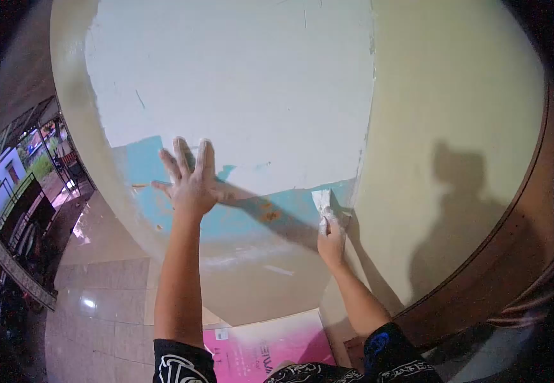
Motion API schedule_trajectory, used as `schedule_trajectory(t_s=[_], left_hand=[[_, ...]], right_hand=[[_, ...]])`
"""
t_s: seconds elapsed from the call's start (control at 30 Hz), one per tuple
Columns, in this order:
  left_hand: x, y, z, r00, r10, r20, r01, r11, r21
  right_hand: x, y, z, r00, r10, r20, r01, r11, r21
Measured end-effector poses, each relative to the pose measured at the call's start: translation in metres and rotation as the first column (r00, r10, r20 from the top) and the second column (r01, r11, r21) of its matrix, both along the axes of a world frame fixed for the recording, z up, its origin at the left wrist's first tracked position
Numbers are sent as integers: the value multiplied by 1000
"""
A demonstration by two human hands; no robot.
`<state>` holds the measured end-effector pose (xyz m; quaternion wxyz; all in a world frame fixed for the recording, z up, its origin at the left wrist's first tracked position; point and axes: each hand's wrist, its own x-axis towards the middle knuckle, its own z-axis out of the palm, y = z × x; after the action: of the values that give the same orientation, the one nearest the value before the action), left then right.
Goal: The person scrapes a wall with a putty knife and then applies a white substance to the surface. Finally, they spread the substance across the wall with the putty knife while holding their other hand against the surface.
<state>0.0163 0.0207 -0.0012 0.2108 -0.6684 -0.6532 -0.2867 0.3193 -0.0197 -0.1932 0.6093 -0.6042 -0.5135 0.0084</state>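
My left hand (192, 188) lies spread against the wall, its fingers dusted white, over the border between white coating and a turquoise patch (232, 220). To the right, my right hand (332, 237) is closed around the handle of a putty knife (321, 200). The knife's white-smeared blade points upward at the right part of the turquoise strip, just under the edge of the white coating (238, 83). Rust-brown spots show on the turquoise between my hands. My right palm hides most of the handle.
A pink-printed board or box (270, 351) sits on the floor below me. Tiled floor (101, 293) stretches to the left, towards an opening with metal railings (28, 210). Beige wall (455, 96) with my shadow and a dark curved trim (481, 255) lie to the right.
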Motion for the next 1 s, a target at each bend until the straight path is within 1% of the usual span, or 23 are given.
schedule_trajectory(t_s=[0.03, 0.07, 0.1, 0.13, 0.17, 0.2, 0.23, 0.3, 0.33, 0.37, 0.43, 0.47, 0.5, 0.57, 0.6, 0.7, 0.77, 0.83, 0.87, 0.97, 1.0], left_hand=[[-14, -3, -11, 999, -14, -45, 16, 999, 37], [-25, -6, -20, 1000, -13, -29, 13, 1000, 3], [-32, -12, -25, 1000, -13, -14, 12, 999, -33], [-40, -13, -34, 1000, -10, -17, 9, 1000, -29], [-49, -12, -42, 999, 15, 28, -13, 997, -76], [-53, -12, -48, 996, 42, 74, -33, 991, -126], [-55, -12, -51, 994, 61, 93, -44, 985, -168], [-59, -8, -65, 994, 70, 88, -54, 983, -178], [-59, -5, -68, 993, 68, 93, -51, 983, -176], [-59, -3, -70, 994, 67, 89, -49, 979, -199], [-59, -4, -71, 995, 66, 79, -45, 971, -235], [-57, -5, -70, 994, 68, 91, -47, 976, -214], [-57, -5, -69, 992, 70, 105, -49, 981, -188], [-62, -2, -71, 993, 76, 91, -57, 979, -198], [-63, -1, -72, 994, 68, 91, -49, 980, -190], [-65, -1, -82, 995, 56, 83, -40, 981, -190], [-64, 4, -81, 995, 59, 81, -45, 986, -162], [-58, -6, -71, 992, 57, 112, -34, 980, -198], [-58, -5, -71, 992, 60, 110, -38, 980, -194], [-58, -8, -67, 991, 61, 118, -38, 982, -185], [-58, -5, -69, 991, 61, 120, -38, 982, -184]], right_hand=[[-2, -1, 4, 1000, 1, 5, 0, 997, -83], [2, -2, 12, 999, 38, 13, -35, 987, -160], [2, -2, 12, 999, 41, 11, -39, 987, -154], [1, 2, 8, 999, 22, 34, -21, 999, -27], [0, 6, 4, 999, -3, 54, -2, 995, 101], [-2, 8, 2, 983, -85, 160, 54, 981, 186], [-2, 10, 1, 984, -83, 161, 53, 981, 184], [-6, 5, 5, 998, -53, 22, 54, 998, -36], [-9, 3, 10, 993, -84, 77, 80, 995, 57], [-9, 6, 7, 993, -86, 79, 81, 995, 56], [-16, 1, 6, 998, -36, 60, 28, 990, 136], [-14, -3, 7, 999, 9, -52, -13, 996, -83], [-15, -3, 6, 999, 8, -54, -13, 996, -85], [-17, 4, 6, 1000, -22, 15, 22, 999, 24], [-19, 3, 4, 999, -7, -40, 8, 999, 43], [-21, 5, -4, 998, -3, -56, 4, 1000, 6], [-16, 12, -3, 999, 22, -28, -21, 998, 52], [-19, 3, 4, 999, -7, -36, 7, 1000, 0], [-13, 15, -12, 999, 32, -38, -28, 995, 100], [-17, 12, -8, 996, 36, -79, -33, 999, 38], [-30, -4, 18, 993, 29, -112, -39, 995, -92]])
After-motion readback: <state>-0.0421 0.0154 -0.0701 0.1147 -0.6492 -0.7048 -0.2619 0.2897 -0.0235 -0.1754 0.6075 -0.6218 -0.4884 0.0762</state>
